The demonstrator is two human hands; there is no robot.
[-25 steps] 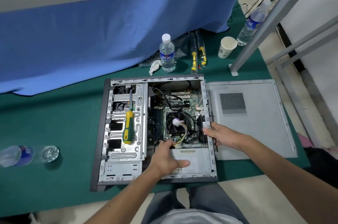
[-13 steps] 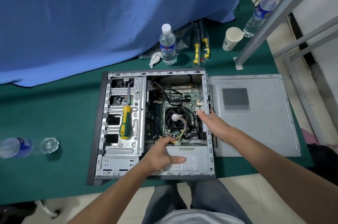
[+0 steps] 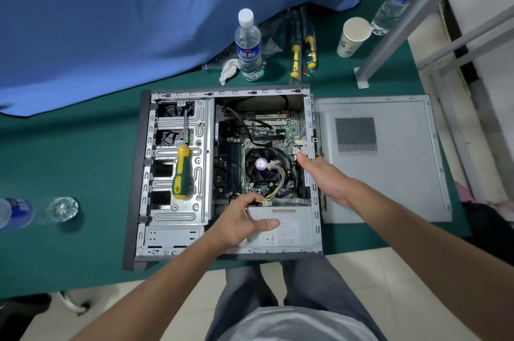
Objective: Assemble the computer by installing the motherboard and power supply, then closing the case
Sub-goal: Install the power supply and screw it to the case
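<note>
An open computer case [image 3: 222, 173] lies on its side on a green table [image 3: 83, 168], with the motherboard [image 3: 261, 157] and its black fan inside and the grey power supply [image 3: 283, 225] in the near right corner. The left hand [image 3: 244, 219] rests on the power supply, thumb stretched across its top, fingers curled around the cable bundle at its edge. The right hand [image 3: 322, 176] grips the case's right wall, thumb inside. A yellow-green screwdriver [image 3: 182, 171] lies on the drive cage. The removed side panel [image 3: 381, 157] lies just right of the case.
</note>
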